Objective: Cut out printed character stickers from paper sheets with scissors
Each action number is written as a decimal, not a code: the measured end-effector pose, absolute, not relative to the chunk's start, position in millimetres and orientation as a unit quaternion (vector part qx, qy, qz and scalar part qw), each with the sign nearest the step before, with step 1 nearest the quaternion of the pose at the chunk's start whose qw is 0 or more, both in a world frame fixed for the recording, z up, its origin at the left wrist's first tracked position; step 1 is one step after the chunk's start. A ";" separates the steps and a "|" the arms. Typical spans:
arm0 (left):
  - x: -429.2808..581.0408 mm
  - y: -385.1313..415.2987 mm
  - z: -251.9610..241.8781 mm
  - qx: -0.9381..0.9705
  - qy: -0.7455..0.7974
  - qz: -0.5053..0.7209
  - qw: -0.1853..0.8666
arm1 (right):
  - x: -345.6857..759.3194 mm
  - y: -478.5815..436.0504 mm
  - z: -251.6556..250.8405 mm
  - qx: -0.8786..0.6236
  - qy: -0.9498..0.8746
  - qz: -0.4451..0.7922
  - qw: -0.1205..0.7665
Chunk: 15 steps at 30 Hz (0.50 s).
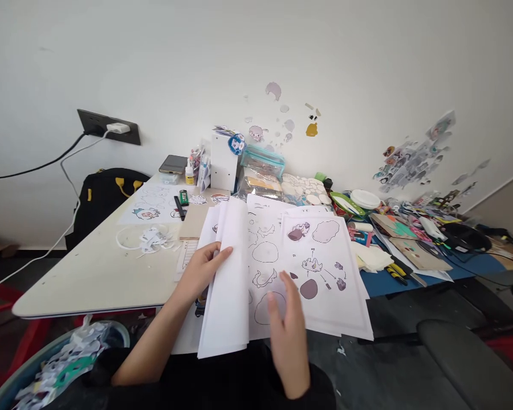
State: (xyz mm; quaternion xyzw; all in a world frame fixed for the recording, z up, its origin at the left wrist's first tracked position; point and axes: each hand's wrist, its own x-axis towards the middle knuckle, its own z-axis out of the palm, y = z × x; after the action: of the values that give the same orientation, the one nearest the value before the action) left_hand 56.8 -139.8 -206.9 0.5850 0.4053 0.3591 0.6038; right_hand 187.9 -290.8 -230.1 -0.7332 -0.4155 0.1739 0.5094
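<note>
A stack of white printed sheets (320, 262) with purple cartoon drawings lies at the near edge of the white table (94, 273). My left hand (200, 269) holds up a bundle of turned sheets (228, 279), thumb on top and fingers behind it. My right hand (288, 333) hovers over the lower part of the open sheets, fingers straight and slightly blurred, holding nothing.
Paper scraps (147, 239), a green lighter (183, 197), a black pen (179, 207), a phone (173, 164) and a white box (223, 162) lie farther back. Craft clutter covers the blue mat (410, 279) at right. A bin of cuttings (64, 361) is at lower left. A black bag (105, 196) leans by the wall.
</note>
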 end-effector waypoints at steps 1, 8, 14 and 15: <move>56.5 -140.0 -206.2 0.574 0.410 0.358 0.612 | 197.9 -295.0 -229.6 -0.746 -0.379 0.177 0.519; 57.2 -143.4 -201.2 0.567 0.430 0.360 0.603 | 237.0 -302.4 -227.6 -0.704 -0.292 0.269 0.590; 57.7 -143.6 -202.0 0.583 0.435 0.356 0.587 | 242.0 -298.1 -218.2 -0.652 -0.243 0.329 0.638; 57.8 -143.5 -201.9 0.584 0.434 0.355 0.587 | 242.4 -297.1 -215.7 -0.641 -0.242 0.351 0.639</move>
State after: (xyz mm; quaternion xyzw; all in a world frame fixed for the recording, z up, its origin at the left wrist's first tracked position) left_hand 57.8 -143.5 -201.9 0.5837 0.4341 0.3554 0.5869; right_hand 242.4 -297.1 -215.7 -0.6405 -0.2416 0.3510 0.6388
